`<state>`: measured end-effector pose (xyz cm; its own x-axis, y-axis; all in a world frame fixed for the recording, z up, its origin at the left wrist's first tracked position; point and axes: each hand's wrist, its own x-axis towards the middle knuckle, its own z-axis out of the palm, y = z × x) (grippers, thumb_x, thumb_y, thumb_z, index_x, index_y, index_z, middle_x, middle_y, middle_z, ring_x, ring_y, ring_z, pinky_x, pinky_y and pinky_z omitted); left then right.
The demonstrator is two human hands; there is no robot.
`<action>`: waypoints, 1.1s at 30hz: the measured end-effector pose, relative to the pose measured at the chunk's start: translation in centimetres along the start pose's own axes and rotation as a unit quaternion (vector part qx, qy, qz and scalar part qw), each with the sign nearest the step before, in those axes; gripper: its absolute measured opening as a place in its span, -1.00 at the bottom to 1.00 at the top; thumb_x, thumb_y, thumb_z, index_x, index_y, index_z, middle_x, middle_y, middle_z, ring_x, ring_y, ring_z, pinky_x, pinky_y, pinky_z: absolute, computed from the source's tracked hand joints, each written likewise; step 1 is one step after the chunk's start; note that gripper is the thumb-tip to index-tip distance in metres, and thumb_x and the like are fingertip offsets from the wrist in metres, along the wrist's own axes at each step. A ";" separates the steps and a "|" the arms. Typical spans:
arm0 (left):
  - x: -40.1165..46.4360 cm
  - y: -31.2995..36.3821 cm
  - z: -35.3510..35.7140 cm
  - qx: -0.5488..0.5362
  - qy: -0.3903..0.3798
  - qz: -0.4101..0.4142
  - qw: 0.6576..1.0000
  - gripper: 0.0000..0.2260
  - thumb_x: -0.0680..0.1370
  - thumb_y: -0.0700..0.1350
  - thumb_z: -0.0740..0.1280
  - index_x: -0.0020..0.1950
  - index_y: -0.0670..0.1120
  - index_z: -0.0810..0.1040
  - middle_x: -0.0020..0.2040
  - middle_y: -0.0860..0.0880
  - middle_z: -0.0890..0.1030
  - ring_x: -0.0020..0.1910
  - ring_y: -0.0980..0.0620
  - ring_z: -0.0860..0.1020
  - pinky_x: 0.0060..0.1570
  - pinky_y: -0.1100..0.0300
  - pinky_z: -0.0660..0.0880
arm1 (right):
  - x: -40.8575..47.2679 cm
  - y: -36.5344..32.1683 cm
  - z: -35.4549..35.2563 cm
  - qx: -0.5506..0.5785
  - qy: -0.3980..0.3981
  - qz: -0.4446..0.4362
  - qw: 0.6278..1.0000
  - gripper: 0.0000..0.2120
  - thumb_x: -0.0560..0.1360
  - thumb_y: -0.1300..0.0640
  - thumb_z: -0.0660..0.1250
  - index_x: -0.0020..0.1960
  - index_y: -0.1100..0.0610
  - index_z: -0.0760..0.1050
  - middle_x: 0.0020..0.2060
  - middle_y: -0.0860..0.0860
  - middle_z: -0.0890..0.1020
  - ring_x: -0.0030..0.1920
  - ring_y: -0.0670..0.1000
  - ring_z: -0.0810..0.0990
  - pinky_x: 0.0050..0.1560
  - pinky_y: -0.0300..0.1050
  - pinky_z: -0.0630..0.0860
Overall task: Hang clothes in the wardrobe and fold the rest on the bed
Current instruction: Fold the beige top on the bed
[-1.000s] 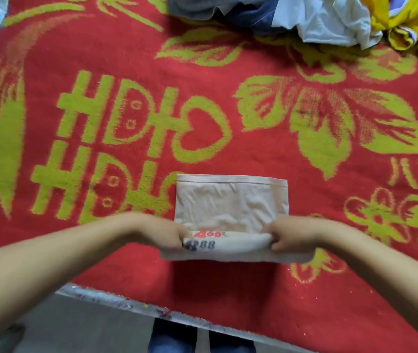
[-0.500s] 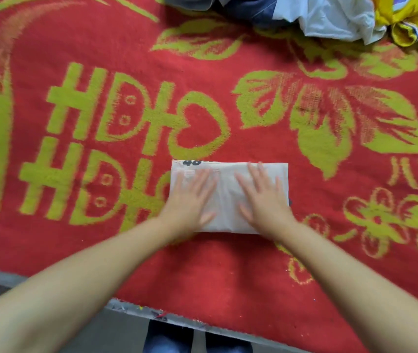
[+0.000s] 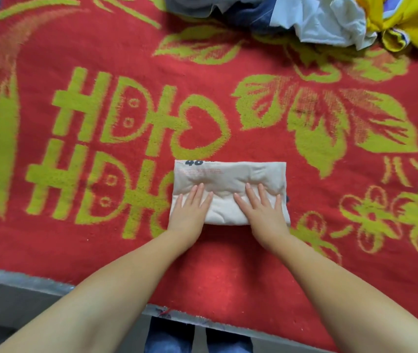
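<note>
Red blanket (image 3: 228, 276) under folded garment (image 3: 230, 174), unfolded clothes (image 3: 325, 24) beyond.

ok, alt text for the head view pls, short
Both hands press flat on a folded cream garment on a red and green patterned blanket, left hand and right hand side by side with fingers straight. A pile of unfolded clothes lies at the far edge.

Dark numerals "48" printed at upper-left corner of folded cream garment (image 3: 230, 178), centre frame; fine red print line below, illegible. Red blanket (image 3: 228, 271) carries yellow-green woven characters resembling "HDHO", two rows, left-centre of frame.
</note>
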<state>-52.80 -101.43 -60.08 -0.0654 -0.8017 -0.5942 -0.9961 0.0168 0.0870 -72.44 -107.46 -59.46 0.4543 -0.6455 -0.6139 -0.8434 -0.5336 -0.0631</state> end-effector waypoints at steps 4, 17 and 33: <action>-1.1 -1.5 -6.4 -0.043 -0.033 0.021 0.998 -0.49 0.59 -0.24 0.10 0.54 -0.07 0.11 0.51 -0.15 0.19 0.47 -0.10 0.21 0.35 0.01 0.24 | -0.9 0.6 -6.4 0.042 -0.056 -0.005 0.998 -0.32 0.53 0.34 0.03 0.52 -0.19 0.05 0.53 -0.04 0.08 0.52 0.15 0.03 0.34 0.20 0.28; -9.4 -5.7 -32.7 0.010 0.129 0.054 0.990 -0.49 0.53 -0.26 0.16 0.47 -0.01 0.24 0.35 -0.06 0.43 0.26 -0.13 0.46 0.07 -0.01 0.48 | -10.2 -2.0 -33.3 -0.009 0.115 0.006 0.993 -0.41 0.50 0.29 0.15 0.46 -0.13 0.24 0.29 0.05 0.43 0.20 0.19 0.51 -0.04 0.04 0.47; -20.8 -2.7 -39.5 0.012 0.194 -0.043 0.980 -0.60 0.52 -0.21 0.24 0.35 -0.05 0.33 0.19 -0.07 0.51 0.14 -0.11 0.52 0.00 -0.06 0.52 | -18.2 -2.5 -42.8 -0.080 0.170 -0.108 0.976 -0.67 0.41 0.08 0.34 0.14 -0.13 0.42 -0.14 -0.16 0.48 -0.05 0.01 0.55 -0.34 -0.17 0.22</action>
<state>-46.40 -108.45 -16.39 0.0409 -0.9675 -0.2497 -0.9984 -0.0495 0.0285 -66.35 -117.77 -14.46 0.7091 -0.6376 -0.3012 -0.6736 -0.7388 -0.0218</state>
